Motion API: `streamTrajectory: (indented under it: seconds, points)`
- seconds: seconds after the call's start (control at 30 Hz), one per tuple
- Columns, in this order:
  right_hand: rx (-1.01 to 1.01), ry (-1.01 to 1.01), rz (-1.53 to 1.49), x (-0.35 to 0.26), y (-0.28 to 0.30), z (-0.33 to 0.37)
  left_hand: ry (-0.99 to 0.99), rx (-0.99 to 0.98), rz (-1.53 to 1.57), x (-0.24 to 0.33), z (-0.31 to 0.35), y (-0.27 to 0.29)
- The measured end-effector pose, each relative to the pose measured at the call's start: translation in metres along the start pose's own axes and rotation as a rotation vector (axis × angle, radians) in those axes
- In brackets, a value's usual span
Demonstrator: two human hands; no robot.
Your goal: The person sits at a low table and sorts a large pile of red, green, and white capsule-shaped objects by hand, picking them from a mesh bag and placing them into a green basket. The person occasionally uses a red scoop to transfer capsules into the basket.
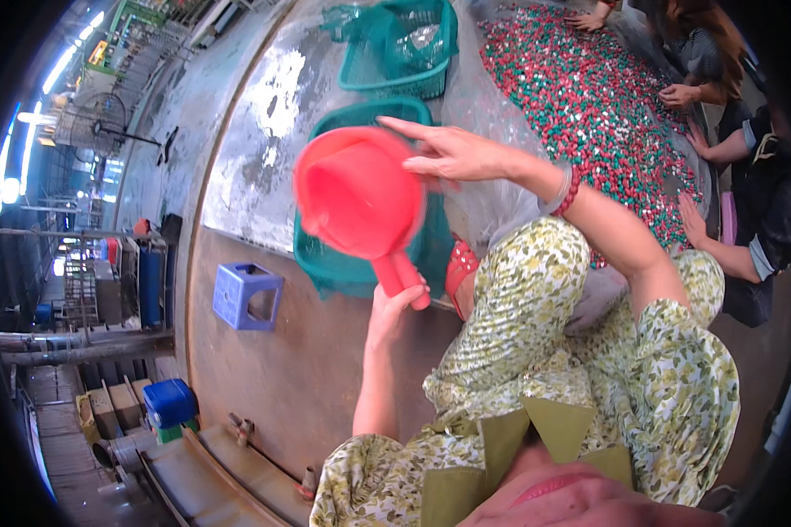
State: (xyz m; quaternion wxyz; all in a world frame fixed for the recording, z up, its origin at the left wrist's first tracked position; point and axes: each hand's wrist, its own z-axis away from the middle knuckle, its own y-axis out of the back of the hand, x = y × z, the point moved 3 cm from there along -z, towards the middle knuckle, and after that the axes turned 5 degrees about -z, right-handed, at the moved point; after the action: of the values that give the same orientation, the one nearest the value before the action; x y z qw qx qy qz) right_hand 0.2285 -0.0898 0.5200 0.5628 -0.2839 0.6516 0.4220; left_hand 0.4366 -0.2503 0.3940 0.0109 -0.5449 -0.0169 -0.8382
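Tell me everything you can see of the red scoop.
The red scoop has a wide round bowl and a straight, thick handle of the same colour; it looks like plastic. Slightly blurred, it is held over a teal basket, handle slanting toward the picture's lower right. The left hand grips the handle; the right hand is at the bowl's edge, contact unclear.

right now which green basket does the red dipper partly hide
The lower green basket, part of it behind the red dipper; the upper green basket lies farther up the picture, clear of it.
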Motion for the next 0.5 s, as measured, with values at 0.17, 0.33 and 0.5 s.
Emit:
streamTrajectory:
  seconds: [0.17, 0.33, 0.5]
  points:
    - [-0.282, 0.334, 0.472, -0.038, -0.021, -0.014, -0.238, 0.615, 0.725, -0.039, 0.059, -0.008]
    - [-0.338, -0.09, 1.14, -0.021, 0.082, 0.037, 0.015, 1.137, 0.894, -0.151, 0.081, 0.078]
    - [0.025, -0.261, 0.82, 0.01, 0.151, 0.137, 0.279, 1.268, 1.025, -0.278, 0.092, 0.11]
